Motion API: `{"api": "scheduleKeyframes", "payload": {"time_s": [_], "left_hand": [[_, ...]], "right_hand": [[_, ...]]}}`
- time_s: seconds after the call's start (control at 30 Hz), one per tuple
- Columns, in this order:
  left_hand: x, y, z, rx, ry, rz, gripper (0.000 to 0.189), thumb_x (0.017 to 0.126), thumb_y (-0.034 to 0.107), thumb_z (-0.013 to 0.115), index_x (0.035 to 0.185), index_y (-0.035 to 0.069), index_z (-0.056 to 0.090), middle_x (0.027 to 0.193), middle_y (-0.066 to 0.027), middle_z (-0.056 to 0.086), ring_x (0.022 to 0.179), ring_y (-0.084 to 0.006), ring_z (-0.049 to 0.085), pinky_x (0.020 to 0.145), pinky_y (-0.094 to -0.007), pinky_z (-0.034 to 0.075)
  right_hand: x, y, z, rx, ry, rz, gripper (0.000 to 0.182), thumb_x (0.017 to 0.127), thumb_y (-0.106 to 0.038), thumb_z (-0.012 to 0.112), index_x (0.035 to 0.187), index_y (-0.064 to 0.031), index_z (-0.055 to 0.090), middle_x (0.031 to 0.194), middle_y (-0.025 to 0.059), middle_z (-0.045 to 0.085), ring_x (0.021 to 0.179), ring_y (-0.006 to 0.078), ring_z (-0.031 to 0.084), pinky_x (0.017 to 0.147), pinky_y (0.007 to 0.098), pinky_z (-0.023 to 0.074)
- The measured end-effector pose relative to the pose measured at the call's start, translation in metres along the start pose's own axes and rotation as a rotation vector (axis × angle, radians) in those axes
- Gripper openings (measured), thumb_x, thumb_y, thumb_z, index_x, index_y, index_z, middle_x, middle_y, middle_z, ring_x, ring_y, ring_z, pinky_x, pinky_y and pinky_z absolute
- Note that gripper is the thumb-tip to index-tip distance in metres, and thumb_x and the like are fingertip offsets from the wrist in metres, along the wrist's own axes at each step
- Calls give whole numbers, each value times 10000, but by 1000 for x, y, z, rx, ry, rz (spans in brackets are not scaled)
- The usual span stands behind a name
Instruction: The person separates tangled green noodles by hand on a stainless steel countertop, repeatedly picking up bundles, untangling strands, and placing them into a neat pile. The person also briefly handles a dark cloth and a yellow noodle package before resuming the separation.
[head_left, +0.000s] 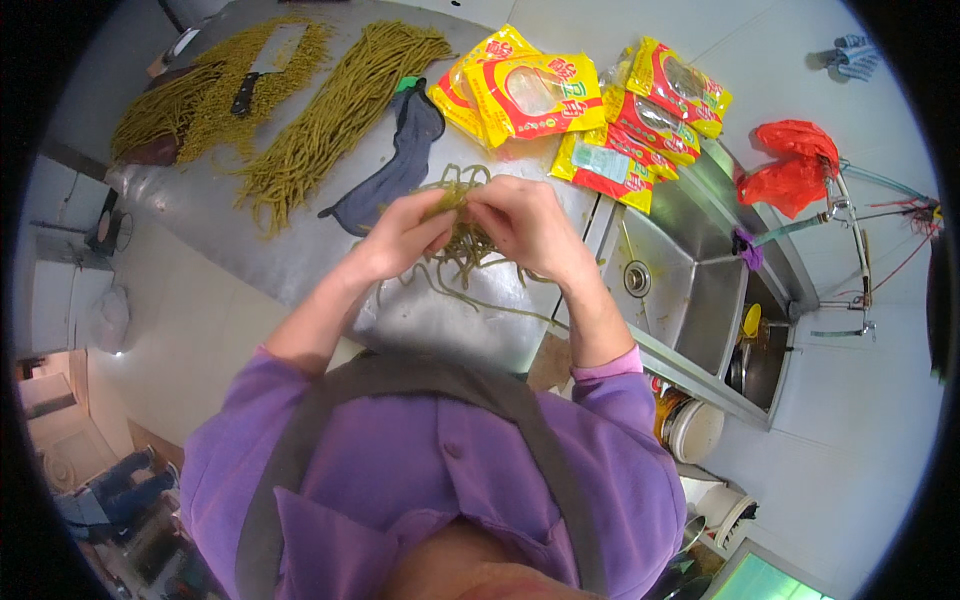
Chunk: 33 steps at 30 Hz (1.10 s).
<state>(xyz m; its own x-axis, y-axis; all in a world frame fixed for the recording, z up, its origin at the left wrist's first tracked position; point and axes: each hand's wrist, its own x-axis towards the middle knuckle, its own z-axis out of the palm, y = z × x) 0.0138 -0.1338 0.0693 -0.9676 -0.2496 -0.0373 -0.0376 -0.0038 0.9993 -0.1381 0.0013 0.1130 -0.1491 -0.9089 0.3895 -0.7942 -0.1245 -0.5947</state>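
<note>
My left hand (411, 231) and my right hand (525, 225) meet over a tangle of long green beans (466, 251) on the steel table (420, 315). Both hands pinch some strands between thumb and fingers. One long bean trails from the tangle toward my right forearm. Just beyond my left hand lies a dark blue-grey cloth piece (397, 165) with a green end. Farther off, a large bundle of long beans (337, 112) is spread out. At the far left, a cleaver (262, 67) rests on chopped beans (217, 105), beside more long beans (161, 109).
Yellow and red plastic packets (536, 97) lie at the table's far side, with more packets (645, 127) beside the sink. The steel sink (652, 277) adjoins the table on the right. A red plastic bag (795, 165) hangs by the taps. White-lidded buckets (697, 431) stand below the sink.
</note>
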Motion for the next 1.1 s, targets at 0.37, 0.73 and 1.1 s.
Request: {"api": "scheduleKeyframes", "payload": {"time_s": [0.37,0.73,1.1], "left_hand": [[-15,5,-31,-174,438,147,152,857,127,688,955,40,610,722,39,526,581,-43,455,501,-206,359],[19,-31,9,-516,-95,-243,305,957,210,532,1134,-26,614,819,-48,648,528,-54,401,485,-217,310],[24,-16,13,-715,94,61,549,979,131,477,1468,5,260,878,-45,585,607,-58,408,550,-195,321]], "right_hand": [[-32,43,-22,908,377,572,199,933,-83,537,1114,-9,569,682,39,586,511,62,436,470,212,341],[-57,-5,31,677,-8,426,228,955,-133,535,1143,-36,449,764,52,661,808,158,630,784,299,484],[-93,-1,66,828,91,573,103,939,-38,489,1017,-41,422,682,8,508,603,88,470,545,236,384]]}}
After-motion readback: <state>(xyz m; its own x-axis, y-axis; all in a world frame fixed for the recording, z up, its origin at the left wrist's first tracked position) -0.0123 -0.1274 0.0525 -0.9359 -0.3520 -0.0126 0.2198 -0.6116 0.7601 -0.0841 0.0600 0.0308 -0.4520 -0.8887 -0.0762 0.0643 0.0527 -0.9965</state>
